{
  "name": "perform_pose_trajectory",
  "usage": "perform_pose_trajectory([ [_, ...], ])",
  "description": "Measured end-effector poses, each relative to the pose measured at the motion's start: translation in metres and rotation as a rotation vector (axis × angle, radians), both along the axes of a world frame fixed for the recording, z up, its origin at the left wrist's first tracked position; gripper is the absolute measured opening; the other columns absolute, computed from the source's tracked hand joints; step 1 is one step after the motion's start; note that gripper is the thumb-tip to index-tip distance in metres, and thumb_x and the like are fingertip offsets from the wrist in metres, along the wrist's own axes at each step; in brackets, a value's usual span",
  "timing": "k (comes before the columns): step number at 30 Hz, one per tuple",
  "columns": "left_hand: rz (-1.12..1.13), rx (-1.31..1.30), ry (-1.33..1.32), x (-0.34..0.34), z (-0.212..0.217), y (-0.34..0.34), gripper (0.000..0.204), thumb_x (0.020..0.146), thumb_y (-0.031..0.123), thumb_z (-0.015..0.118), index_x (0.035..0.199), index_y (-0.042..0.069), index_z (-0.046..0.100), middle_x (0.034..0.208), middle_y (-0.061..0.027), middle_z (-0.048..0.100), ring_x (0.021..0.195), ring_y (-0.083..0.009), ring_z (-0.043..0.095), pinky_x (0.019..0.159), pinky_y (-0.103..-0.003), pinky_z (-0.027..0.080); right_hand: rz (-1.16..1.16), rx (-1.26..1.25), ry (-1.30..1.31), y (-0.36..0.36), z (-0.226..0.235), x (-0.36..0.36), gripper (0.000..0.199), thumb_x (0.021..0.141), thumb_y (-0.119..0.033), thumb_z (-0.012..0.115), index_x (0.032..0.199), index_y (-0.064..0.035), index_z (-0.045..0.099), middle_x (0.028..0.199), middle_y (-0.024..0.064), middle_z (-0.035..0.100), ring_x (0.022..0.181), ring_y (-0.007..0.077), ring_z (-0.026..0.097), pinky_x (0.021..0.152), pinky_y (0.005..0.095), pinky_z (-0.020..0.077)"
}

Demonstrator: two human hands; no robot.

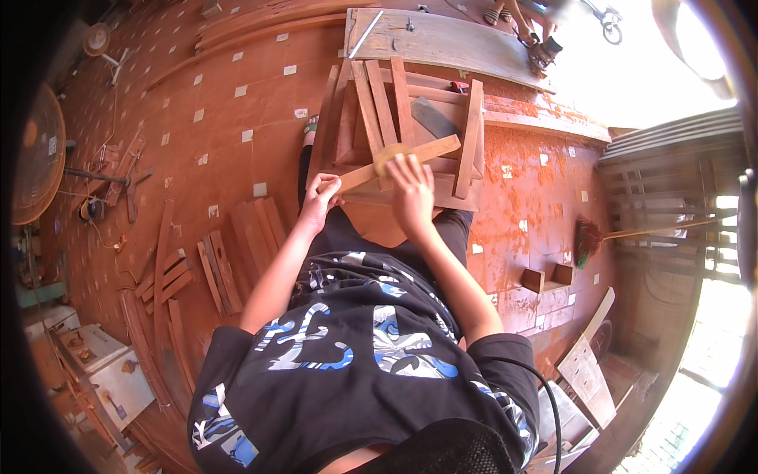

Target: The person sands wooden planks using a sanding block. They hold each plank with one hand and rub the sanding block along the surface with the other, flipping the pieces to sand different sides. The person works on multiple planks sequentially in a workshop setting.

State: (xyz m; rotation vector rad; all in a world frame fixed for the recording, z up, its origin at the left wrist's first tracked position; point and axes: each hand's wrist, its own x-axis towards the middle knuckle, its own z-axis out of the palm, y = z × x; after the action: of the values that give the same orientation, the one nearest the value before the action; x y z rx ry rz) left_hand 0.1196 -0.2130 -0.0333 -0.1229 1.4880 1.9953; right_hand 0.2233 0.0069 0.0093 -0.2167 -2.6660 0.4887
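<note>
Now my left hand (320, 192) clamps the slat's (399, 162) end to steady it while my right hand (412, 189) presses a yellow pad (389, 158) flat on it.

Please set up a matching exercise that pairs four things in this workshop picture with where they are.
Things:
1. slat
2. left hand
3. broom
4. fan

Places:
A. far left edge, standing on the floor
B. gripping the near end of the slat
C. lying across the wooden frame, under the right hand
D. on the floor to the right, by the slatted gate

Pairs: 1-C, 2-B, 3-D, 4-A
</note>
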Motion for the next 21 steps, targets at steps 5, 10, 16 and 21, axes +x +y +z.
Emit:
perform_pose_trajectory([
  [5, -0.030, -0.156, 0.036, 0.003, 0.007, 0.005, 0.047, 0.107, 0.051, 0.051, 0.118, 0.007, 0.064, 0.093, -0.0026, 0.066, 0.070, -0.0082, 0.060, 0.065, -0.024, 0.054, 0.363, 0.056, -0.062, -0.001, 0.016, 0.002, 0.047, 0.086, -0.003, 0.059, 0.130, -0.0177, 0.070, 0.145, 0.0040, 0.061, 0.142, 0.0257, 0.051, 0.122, 0.0568, 0.0285],
  [10, -0.139, -0.124, 0.044, 0.001, 0.004, 0.006, 0.050, 0.108, 0.050, 0.049, 0.114, 0.003, 0.065, 0.083, -0.0032, 0.065, 0.060, -0.0089, 0.057, 0.057, -0.024, 0.047, -0.112, -0.008, 0.025, 0.064, -0.006, 0.004, 0.050, 0.086, 0.000, 0.059, 0.132, -0.0173, 0.069, 0.146, 0.0026, 0.061, 0.141, 0.0264, 0.051, 0.119, 0.0572, 0.0305],
  [16, -0.221, -0.095, -0.028, -0.001, 0.012, 0.006, 0.047, 0.109, 0.048, 0.048, 0.113, 0.004, 0.064, 0.078, -0.0037, 0.062, 0.057, -0.0102, 0.056, 0.054, -0.025, 0.044, -0.071, 0.001, 0.128, 0.048, 0.002, -0.009, 0.037, 0.085, 0.000, 0.060, 0.120, -0.0087, 0.071, 0.132, 0.0162, 0.068, 0.125, 0.0370, 0.063, 0.104, 0.0473, 0.0488],
  [21, -0.193, -0.125, -0.033, -0.007, -0.001, 0.002, 0.047, 0.108, 0.048, 0.049, 0.113, 0.004, 0.065, 0.081, -0.0042, 0.064, 0.057, -0.0113, 0.060, 0.052, -0.026, 0.048, 0.298, -0.071, -0.070, -0.003, 0.028, 0.000, 0.040, 0.082, 0.001, 0.059, 0.116, -0.0129, 0.074, 0.133, 0.0066, 0.070, 0.130, 0.0259, 0.063, 0.108, 0.0454, 0.0478],
])
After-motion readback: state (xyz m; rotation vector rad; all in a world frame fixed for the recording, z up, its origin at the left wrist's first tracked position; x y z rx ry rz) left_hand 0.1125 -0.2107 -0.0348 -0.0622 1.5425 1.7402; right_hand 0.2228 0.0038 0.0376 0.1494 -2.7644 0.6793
